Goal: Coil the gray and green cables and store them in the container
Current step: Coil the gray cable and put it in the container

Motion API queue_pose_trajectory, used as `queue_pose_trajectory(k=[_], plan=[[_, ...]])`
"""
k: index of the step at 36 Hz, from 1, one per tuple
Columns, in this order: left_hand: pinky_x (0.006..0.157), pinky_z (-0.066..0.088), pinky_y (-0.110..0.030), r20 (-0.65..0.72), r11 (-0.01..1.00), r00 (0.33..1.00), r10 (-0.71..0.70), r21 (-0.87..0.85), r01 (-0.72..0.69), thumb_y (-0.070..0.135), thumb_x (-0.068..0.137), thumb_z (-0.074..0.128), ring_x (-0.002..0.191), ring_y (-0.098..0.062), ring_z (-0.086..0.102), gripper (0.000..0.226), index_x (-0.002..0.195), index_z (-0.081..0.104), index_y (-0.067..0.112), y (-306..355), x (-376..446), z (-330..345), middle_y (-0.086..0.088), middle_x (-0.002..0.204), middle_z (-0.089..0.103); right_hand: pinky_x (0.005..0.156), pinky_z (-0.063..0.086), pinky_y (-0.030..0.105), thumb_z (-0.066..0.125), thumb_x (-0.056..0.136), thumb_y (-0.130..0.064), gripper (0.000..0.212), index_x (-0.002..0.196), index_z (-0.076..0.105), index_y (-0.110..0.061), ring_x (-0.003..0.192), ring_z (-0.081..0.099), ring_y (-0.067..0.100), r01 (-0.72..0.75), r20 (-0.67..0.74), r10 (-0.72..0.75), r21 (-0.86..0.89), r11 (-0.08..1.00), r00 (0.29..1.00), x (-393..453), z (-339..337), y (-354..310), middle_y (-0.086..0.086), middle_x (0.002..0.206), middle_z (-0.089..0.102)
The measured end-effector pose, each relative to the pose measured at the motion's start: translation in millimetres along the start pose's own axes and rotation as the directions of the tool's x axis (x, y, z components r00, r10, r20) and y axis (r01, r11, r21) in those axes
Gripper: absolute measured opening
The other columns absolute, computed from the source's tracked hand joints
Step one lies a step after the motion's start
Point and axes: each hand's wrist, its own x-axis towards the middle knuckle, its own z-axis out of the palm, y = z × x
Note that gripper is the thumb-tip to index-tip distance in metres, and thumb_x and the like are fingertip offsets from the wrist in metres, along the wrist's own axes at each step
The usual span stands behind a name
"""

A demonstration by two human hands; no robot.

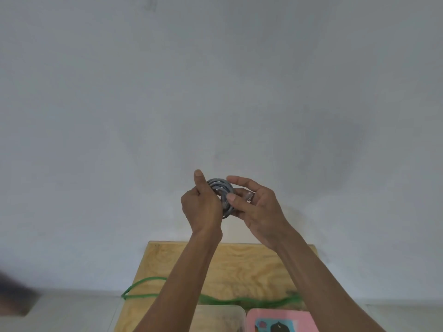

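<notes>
The gray cable shows only as a few loops between the two hands; the left hand covers its left side and the right hand hides its right side, so its ends cannot be traced (a small pale tip near the right fingers may be a plug, too small to tell). The green cable is blurred at lower right and crossed by both forearms. The clear container and a pink object are cut off by the bottom edge. A dark blurred shape sits at the lower left edge.
</notes>
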Motion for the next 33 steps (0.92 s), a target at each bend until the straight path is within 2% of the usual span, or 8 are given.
queue_pose_trajectory(k=[8, 13, 17, 20, 22, 27, 30, 33], plan=[[0.052, 0.035, -0.031, 0.009, 1.0, 1.0, 0.011, 0.015, -0.011, 0.055, 0.1, 0.043, 0.045, -0.017, 0.033, 0.064, 0.054, 0.033, 0.013, -2.0, -0.4, -1.9, 0.008, 0.039, 0.031, 0.093, 0.055, 0.046, 0.07, 0.088, -0.003, 0.034, 0.121, 0.064, -0.011, 0.09, 0.07, 0.028, -0.015, 0.008, 0.016, -0.146, 0.989, 1.0, 2.6, -5.8, -4.5, 0.017, 0.095, 0.074], [0.052, 0.036, -0.029, 0.055, 1.0, 0.998, -0.002, 0.009, 0.002, 0.051, 0.1, 0.048, 0.044, -0.018, 0.036, 0.067, 0.048, 0.037, 0.012, -2.0, 1.8, -3.4, 0.007, 0.036, 0.035, 0.101, 0.047, 0.052, 0.064, 0.092, -0.002, 0.031, 0.122, 0.064, -0.004, 0.095, 0.065, 0.034, -0.093, 0.057, 0.095, -0.04, 0.995, 0.994, 1.6, -6.8, -2.2, 0.023, 0.102, 0.069], [0.052, 0.034, -0.029, 0.054, 1.0, 0.998, 0.023, 0.007, -0.023, 0.047, 0.099, 0.053, 0.043, -0.017, 0.032, 0.067, 0.044, 0.033, 0.015, -3.9, 2.5, -1.6, 0.008, 0.037, 0.03, 0.101, 0.046, 0.052, 0.064, 0.088, -0.01, 0.039, 0.126, 0.06, 0.0, 0.1, 0.062, 0.035, -0.133, 0.119, 0.129, 0.024, 0.991, 0.984, -0.1, -8.6, 1.9, 0.021, 0.108, 0.067], [0.055, 0.048, -0.036, 0.044, 0.998, 0.998, 0.048, -0.032, -0.046, 0.048, 0.099, 0.053, 0.052, -0.019, 0.05, 0.057, 0.057, 0.054, 0.009, -7.6, 2.8, -1.6, 0.001, 0.051, 0.052, 0.095, 0.052, 0.049, 0.066, 0.088, -0.013, 0.037, 0.124, 0.061, -0.004, 0.092, 0.067, 0.031, -0.098, 0.101, 0.099, -0.023, 0.995, 0.99, -1.1, -5.5, 3.8, 0.015, 0.1, 0.071], [0.059, 0.054, -0.035, 0.051, 0.997, 0.997, 0.057, -0.064, -0.053, 0.048, 0.099, 0.054, 0.059, -0.017, 0.061, 0.049, 0.068, 0.067, 0.012, -8.5, 3.2, -1.4, 0.0, 0.061, 0.065, 0.093, 0.055, 0.045, 0.069, 0.09, -0.012, 0.038, 0.127, 0.058, -0.012, 0.092, 0.071, 0.029, -0.047, 0.071, 0.057, -0.141, 0.989, 0.996, -1.1, -3.3, 4.6, 0.015, 0.099, 0.074], [0.055, 0.045, -0.031, 0.03, 0.996, 0.997, 0.071, -0.052, -0.07, 0.048, 0.095, 0.06, 0.048, -0.015, 0.044, 0.057, 0.061, 0.059, 0.003, -9.4, 7.1, -4.0, 0.004, 0.045, 0.045, 0.092, 0.057, 0.046, 0.074, 0.087, -0.015, 0.035, 0.121, 0.065, -0.014, 0.099, 0.072, 0.026, 0.046, 0.036, -0.036, -0.368, 0.929, 0.999, -1.4, -0.2, 4.5, 0.008, 0.106, 0.075], [0.055, 0.043, -0.033, 0.017, 0.998, 0.999, 0.051, -0.034, -0.051, 0.051, 0.094, 0.06, 0.049, -0.018, 0.039, 0.061, 0.059, 0.052, 0.003, -8.3, 8.1, -4.8, 0.001, 0.046, 0.037, 0.084, 0.057, 0.038, 0.076, 0.082, -0.015, 0.036, 0.118, 0.068, -0.013, 0.097, 0.072, 0.027, 0.052, 0.03, -0.045, -0.352, 0.935, 0.999, -2.3, 0.6, 3.1, 0.01, 0.104, 0.075], [0.053, 0.037, -0.033, 0.017, 0.997, 0.997, 0.073, 0.003, -0.073, 0.053, 0.094, 0.059, 0.049, -0.019, 0.032, 0.064, 0.055, 0.04, 0.006, -5.2, 7.6, -4.9, -0.002, 0.048, 0.029, 0.088, 0.057, 0.041, 0.072, 0.087, -0.006, 0.046, 0.131, 0.059, -0.013, 0.1, 0.071, 0.032, 0.02, 0.07, -0.004, -0.231, 0.973, 0.998, -2.7, -0.1, 2.3, 0.018, 0.108, 0.073]])
